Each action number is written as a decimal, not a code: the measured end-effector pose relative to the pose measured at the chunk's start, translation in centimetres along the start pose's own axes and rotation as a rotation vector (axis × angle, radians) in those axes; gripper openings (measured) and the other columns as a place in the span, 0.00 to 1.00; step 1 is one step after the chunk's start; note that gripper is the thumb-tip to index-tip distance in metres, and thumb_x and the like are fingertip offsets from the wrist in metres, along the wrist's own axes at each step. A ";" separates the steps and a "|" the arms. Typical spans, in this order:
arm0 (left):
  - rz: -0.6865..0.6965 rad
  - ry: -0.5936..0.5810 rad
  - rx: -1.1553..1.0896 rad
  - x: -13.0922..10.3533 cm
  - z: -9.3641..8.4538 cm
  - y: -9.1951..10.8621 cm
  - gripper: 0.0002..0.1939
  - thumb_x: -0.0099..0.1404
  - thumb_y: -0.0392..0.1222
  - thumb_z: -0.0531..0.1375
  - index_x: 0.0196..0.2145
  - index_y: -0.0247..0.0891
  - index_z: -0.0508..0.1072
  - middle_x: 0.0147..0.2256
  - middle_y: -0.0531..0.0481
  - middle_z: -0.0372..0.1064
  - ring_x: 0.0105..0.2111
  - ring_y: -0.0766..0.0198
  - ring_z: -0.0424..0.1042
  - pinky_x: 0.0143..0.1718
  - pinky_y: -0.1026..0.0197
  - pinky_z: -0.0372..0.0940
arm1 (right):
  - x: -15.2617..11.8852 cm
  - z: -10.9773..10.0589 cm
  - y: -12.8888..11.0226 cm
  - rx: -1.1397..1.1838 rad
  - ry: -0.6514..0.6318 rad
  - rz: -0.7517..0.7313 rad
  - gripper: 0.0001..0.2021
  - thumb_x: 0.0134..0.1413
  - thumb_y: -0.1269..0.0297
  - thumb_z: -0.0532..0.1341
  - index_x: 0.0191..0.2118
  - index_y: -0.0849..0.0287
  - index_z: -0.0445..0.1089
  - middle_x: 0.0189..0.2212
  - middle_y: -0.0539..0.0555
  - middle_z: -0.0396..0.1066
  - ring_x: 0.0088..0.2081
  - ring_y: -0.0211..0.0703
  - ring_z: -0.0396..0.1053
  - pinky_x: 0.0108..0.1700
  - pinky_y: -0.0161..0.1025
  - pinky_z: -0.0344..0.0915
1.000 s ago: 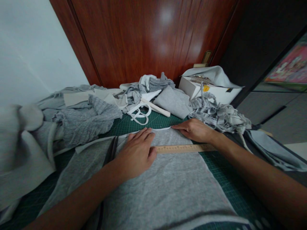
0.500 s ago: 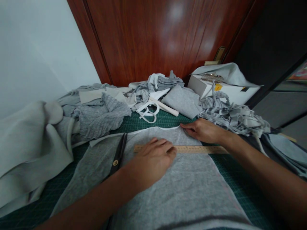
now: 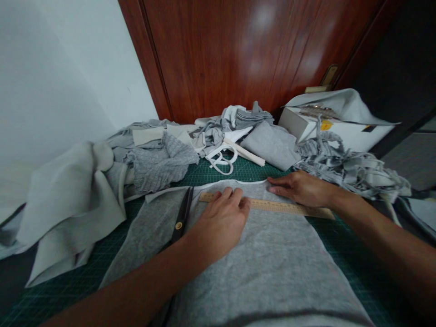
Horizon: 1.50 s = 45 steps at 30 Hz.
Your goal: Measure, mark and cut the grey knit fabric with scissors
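Grey knit fabric (image 3: 265, 254) lies spread before me, its far edge rimmed by a pale band. Across it, near that edge, runs a wooden ruler (image 3: 282, 206), slightly slanted and partly covered by fingers. My left hand (image 3: 221, 222) is on the ruler toward its left end, fingers bent over it. At the fabric's far right edge, my right hand (image 3: 296, 186) pinches the border between thumb and forefinger. Black scissors (image 3: 180, 222) rest on the fabric left of the ruler, blades pointing away, their handles mostly hidden under my left forearm.
A green cutting mat (image 3: 337, 245) lies beneath. Grey fabric scraps (image 3: 153, 159) pile up at the back left, with a folded grey piece (image 3: 272, 143) and a looped white strip (image 3: 221, 159) mid-back. Right of them stand a white box (image 3: 350, 131) and tangled strips (image 3: 357, 168).
My left hand has shifted the ruler's left end toward the fabric's far edge, so it now slants. My right hand still pinches the border. The view has swung a little left.
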State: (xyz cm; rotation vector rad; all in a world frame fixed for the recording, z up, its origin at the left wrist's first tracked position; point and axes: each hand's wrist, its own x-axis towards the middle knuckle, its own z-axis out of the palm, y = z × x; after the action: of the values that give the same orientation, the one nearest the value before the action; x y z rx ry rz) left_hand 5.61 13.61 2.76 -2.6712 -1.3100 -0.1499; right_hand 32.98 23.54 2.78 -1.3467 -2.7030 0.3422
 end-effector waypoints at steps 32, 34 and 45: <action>-0.114 0.058 -0.137 -0.5 1.2 0.9 0.35 0.74 0.62 0.52 0.69 0.38 0.65 0.66 0.35 0.62 0.67 0.38 0.56 0.67 0.29 0.49 | 2.3 -0.6 2.1 0.196 0.198 0.150 0.08 0.58 0.59 0.68 0.35 0.57 0.83 0.30 0.52 0.83 0.31 0.44 0.76 0.33 0.37 0.67; -0.119 0.068 -0.139 -0.5 1.2 0.9 0.35 0.74 0.62 0.51 0.69 0.38 0.65 0.67 0.36 0.61 0.67 0.38 0.56 0.67 0.30 0.49 | 2.8 -0.7 2.2 0.172 0.225 0.163 0.08 0.58 0.60 0.67 0.31 0.59 0.80 0.26 0.51 0.78 0.27 0.41 0.71 0.31 0.36 0.62; -0.170 0.083 -0.102 0.0 1.5 0.7 0.35 0.74 0.62 0.50 0.69 0.38 0.65 0.66 0.34 0.62 0.65 0.35 0.57 0.62 0.28 0.53 | 3.3 -0.7 2.9 0.196 0.201 0.208 0.11 0.60 0.57 0.64 0.30 0.56 0.74 0.20 0.47 0.70 0.23 0.39 0.65 0.28 0.36 0.57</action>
State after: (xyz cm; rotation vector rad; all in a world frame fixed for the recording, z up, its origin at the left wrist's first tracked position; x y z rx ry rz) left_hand 6.16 13.45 1.21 -2.6007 -1.5401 -0.3545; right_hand 33.33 27.94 2.71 -1.5163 -2.3090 0.4502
